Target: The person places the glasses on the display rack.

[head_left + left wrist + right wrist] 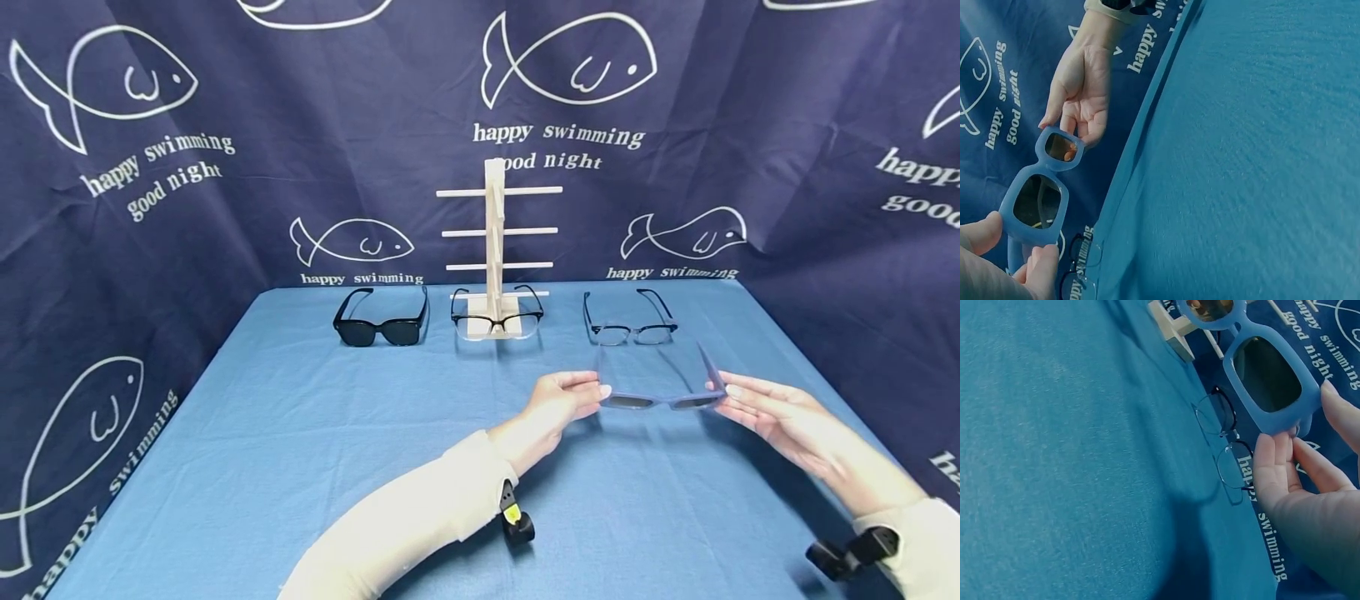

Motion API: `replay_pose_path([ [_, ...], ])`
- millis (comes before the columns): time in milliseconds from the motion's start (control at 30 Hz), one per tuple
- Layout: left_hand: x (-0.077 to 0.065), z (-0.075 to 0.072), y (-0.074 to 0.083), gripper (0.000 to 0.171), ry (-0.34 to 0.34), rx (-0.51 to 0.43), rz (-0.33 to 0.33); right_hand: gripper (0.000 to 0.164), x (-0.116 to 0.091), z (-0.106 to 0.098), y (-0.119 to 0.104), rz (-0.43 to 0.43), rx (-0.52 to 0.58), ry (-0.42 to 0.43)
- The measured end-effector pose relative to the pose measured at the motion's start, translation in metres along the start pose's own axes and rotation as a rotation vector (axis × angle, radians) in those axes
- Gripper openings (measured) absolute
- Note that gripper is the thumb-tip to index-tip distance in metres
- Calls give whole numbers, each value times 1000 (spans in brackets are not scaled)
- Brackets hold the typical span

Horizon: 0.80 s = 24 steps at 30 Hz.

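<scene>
Blue-framed sunglasses (pixel 662 402) with dark lenses are held above the table between both hands, temples unfolded and pointing away. My left hand (pixel 558 407) pinches the left end of the frame between thumb and fingers. At the opposite end, my right hand (pixel 780 417) pinches the corner near the hinge. The right wrist view shows the thumb and fingertips on the frame (pixel 1267 378) around one lens. Just beyond the sunglasses, half-rim glasses (pixel 633 335) lie on the blue cloth with temples spread.
A wooden display rack (pixel 495 242) with several crossbars stands at the back centre. Clear-bottomed glasses (pixel 498 325) sit before its base, and black sunglasses (pixel 381 332) lie to their left. A dark blue fish-print curtain (pixel 360 125) surrounds the blue table (pixel 300 467).
</scene>
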<state>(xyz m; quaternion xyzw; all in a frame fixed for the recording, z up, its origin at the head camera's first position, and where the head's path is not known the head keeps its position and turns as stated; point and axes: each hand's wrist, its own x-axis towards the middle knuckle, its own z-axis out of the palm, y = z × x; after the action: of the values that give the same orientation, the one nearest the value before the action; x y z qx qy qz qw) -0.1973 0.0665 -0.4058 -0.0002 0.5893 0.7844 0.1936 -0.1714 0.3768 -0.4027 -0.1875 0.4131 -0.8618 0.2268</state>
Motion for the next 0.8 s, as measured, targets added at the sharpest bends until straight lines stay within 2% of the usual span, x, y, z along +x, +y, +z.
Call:
replay_pose_path([
  [100, -1, -4, 3, 37, -16, -11, 22, 47, 2, 1, -1, 4, 34, -47],
  [233, -2, -7, 5, 38, -24, -18, 44, 48, 4, 5, -2, 11, 43, -40],
  [467, -3, -7, 10, 38, 1, -55, 35, 48, 8, 9, -3, 20, 80, -43],
  [800, -4, -11, 16, 35, -1, -39, 81, 47, 14, 16, -4, 30, 86, -49],
])
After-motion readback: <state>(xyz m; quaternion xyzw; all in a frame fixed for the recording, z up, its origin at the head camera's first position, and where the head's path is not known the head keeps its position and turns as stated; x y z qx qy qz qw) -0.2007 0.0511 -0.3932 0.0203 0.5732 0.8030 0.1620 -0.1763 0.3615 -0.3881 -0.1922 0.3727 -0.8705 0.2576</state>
